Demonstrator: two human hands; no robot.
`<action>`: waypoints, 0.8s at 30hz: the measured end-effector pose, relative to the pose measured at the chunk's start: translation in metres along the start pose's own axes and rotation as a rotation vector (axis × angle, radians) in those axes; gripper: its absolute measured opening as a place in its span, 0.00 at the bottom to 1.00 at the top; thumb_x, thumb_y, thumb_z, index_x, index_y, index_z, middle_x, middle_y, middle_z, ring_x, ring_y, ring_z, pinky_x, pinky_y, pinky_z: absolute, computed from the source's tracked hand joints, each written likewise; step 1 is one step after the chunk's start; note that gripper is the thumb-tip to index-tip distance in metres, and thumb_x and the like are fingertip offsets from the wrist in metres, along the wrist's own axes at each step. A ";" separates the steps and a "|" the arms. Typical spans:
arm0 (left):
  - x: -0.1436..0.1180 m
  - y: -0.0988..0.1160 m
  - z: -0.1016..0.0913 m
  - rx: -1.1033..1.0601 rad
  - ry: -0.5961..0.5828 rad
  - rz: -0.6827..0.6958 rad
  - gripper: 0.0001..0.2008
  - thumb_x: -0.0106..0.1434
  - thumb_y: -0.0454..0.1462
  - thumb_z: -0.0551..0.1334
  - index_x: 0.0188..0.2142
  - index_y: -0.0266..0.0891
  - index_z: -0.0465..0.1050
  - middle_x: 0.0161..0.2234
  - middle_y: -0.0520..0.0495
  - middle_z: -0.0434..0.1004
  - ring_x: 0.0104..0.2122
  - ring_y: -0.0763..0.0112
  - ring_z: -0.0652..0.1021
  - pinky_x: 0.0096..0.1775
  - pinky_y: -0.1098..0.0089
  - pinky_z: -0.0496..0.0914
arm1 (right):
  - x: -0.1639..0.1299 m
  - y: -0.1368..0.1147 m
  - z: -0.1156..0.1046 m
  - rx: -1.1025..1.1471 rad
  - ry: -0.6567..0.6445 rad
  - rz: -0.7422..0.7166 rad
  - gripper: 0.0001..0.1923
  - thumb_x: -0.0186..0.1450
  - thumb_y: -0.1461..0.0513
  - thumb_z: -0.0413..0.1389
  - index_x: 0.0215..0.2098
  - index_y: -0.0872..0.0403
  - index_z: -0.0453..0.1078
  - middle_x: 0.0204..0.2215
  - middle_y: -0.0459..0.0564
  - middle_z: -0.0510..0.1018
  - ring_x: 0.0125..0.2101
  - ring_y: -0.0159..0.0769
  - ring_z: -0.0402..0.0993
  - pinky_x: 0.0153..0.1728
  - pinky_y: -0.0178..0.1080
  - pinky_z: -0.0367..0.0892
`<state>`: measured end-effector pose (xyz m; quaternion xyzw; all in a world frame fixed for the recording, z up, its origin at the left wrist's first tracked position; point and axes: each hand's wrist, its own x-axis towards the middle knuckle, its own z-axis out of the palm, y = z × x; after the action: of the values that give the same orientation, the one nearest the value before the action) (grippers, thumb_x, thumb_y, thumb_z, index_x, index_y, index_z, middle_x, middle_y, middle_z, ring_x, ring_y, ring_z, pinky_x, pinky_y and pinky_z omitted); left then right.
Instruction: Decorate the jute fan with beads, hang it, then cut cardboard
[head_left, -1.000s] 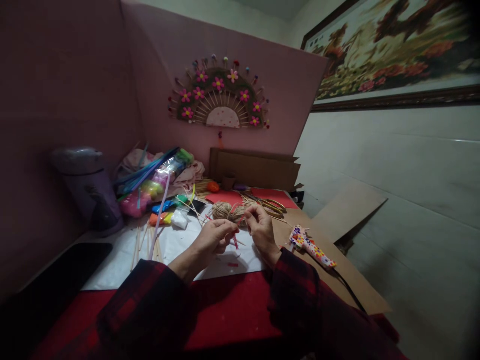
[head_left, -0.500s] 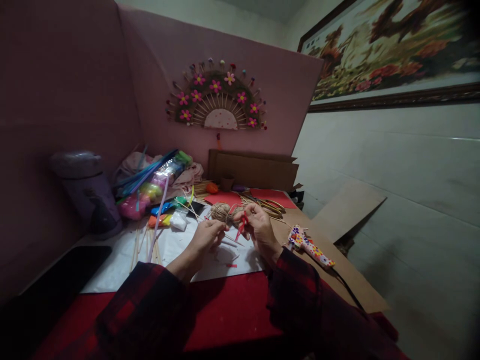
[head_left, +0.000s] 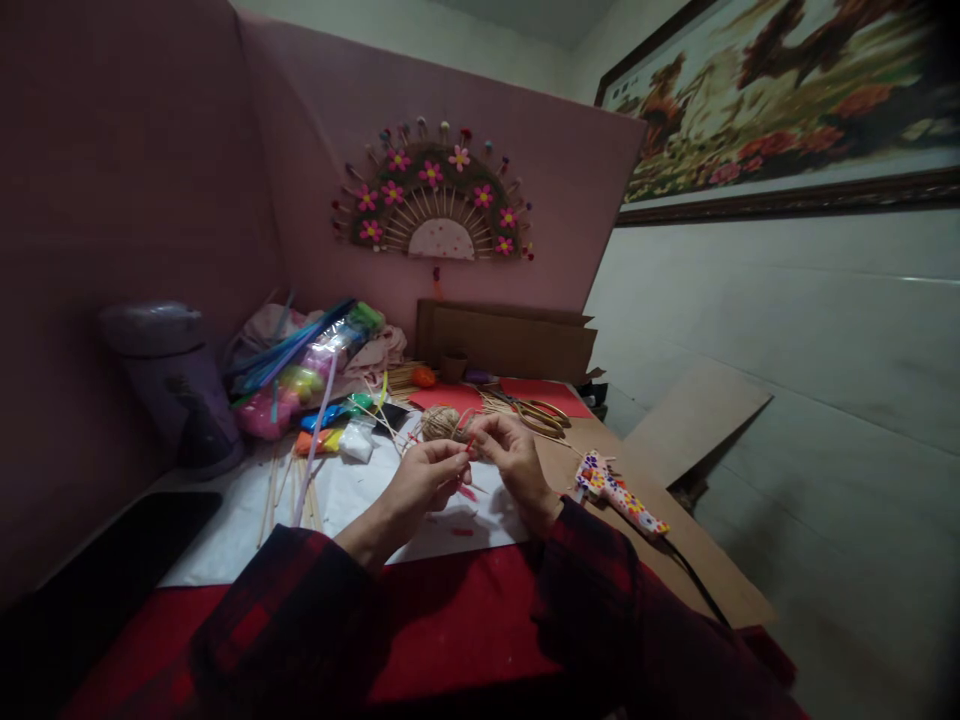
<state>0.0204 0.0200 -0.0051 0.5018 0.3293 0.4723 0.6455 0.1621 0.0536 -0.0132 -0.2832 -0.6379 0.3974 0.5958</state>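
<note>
My left hand (head_left: 424,480) and my right hand (head_left: 510,458) meet over the white sheet (head_left: 352,495), fingertips pinched together on a small thin red piece (head_left: 469,447). Both wrists come out of dark red checked sleeves. Just behind the fingers lies a ball of brown twine (head_left: 441,423). A small red scrap (head_left: 461,531) and another red bit lie on the sheet under my hands. What exactly the red piece is I cannot tell, it is too small.
A patterned glue gun (head_left: 616,490) with a black cord lies right of my right hand on cardboard. Wooden sticks (head_left: 289,490), bright clay packets (head_left: 322,415), a purple container (head_left: 176,385), a dark phone (head_left: 112,555) and scissors (head_left: 541,413) surround the sheet. A flowered fan hangs on the pink wall.
My hands, apart half a second ago with the red piece in the right fingers, have come together and now both pinch it.
</note>
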 end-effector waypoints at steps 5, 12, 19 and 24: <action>0.002 -0.004 0.000 0.082 0.006 -0.059 0.15 0.53 0.46 0.63 0.28 0.34 0.72 0.19 0.53 0.67 0.11 0.84 0.57 0.13 0.78 0.45 | -0.001 -0.004 -0.001 0.303 -0.020 0.252 0.13 0.58 0.54 0.57 0.28 0.53 0.61 0.21 0.40 0.70 0.13 0.23 0.50 0.15 0.30 0.45; 0.002 -0.009 0.005 0.119 0.019 -0.126 0.14 0.52 0.45 0.64 0.25 0.34 0.70 0.14 0.55 0.63 0.09 0.84 0.54 0.13 0.78 0.43 | 0.004 -0.007 -0.009 0.496 0.068 0.360 0.16 0.55 0.57 0.58 0.26 0.51 0.52 0.14 0.34 0.56 0.11 0.22 0.44 0.13 0.27 0.40; 0.006 -0.004 -0.005 0.015 0.401 0.016 0.06 0.50 0.36 0.61 0.27 0.35 0.67 0.14 0.59 0.60 0.10 0.85 0.54 0.14 0.80 0.44 | 0.010 -0.002 -0.019 0.423 0.410 0.197 0.15 0.55 0.59 0.56 0.25 0.51 0.51 0.14 0.34 0.58 0.10 0.21 0.43 0.12 0.27 0.38; 0.006 0.001 -0.006 -0.062 0.441 0.016 0.08 0.45 0.31 0.56 0.29 0.36 0.65 0.17 0.58 0.63 0.11 0.85 0.54 0.14 0.80 0.45 | 0.007 -0.003 -0.010 0.390 0.317 0.237 0.12 0.57 0.56 0.58 0.29 0.52 0.60 0.13 0.35 0.59 0.11 0.20 0.44 0.13 0.27 0.38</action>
<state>0.0168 0.0278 -0.0051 0.3690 0.4436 0.5857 0.5692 0.1711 0.0595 -0.0077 -0.2945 -0.4104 0.5304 0.6808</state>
